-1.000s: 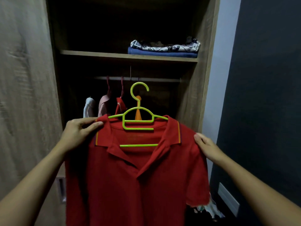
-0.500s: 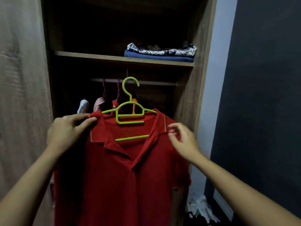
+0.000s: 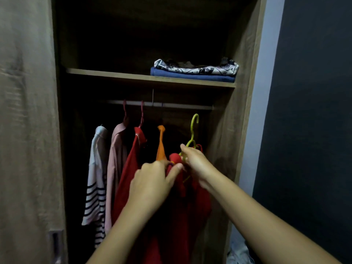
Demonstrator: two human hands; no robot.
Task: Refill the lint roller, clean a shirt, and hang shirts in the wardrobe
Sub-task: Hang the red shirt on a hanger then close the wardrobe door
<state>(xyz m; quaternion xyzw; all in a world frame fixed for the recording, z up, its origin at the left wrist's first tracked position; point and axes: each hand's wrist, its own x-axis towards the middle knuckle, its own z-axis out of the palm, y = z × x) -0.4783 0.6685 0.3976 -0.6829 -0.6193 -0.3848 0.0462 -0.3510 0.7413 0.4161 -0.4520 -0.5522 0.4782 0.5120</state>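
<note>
Both hands work just below the wardrobe (image 3: 245,92) rail (image 3: 181,106), toward its right end. The left hand (image 3: 152,180) pinches a bunched fold of the red shirt (image 3: 182,210) between thumb and fingers. The right hand (image 3: 197,162) is curled round the neck of the green hanger (image 3: 194,130) that carries the shirt. The hanger is turned edge-on, and its hook stands up under the rail, close beneath it but not touching. The shirt hangs straight down from the hands, below the rail.

To the left, four garments already hang from the rail: a white shirt with dark stripes (image 3: 95,178) farthest left, then a pink shirt (image 3: 116,159), a second red garment (image 3: 131,168), and an orange garment (image 3: 161,145) just beside the hands. Above the rail runs a wooden shelf (image 3: 114,75), with folded clothes (image 3: 194,72) stacked over the rail's right half, a patterned piece lying on a blue one.
</note>
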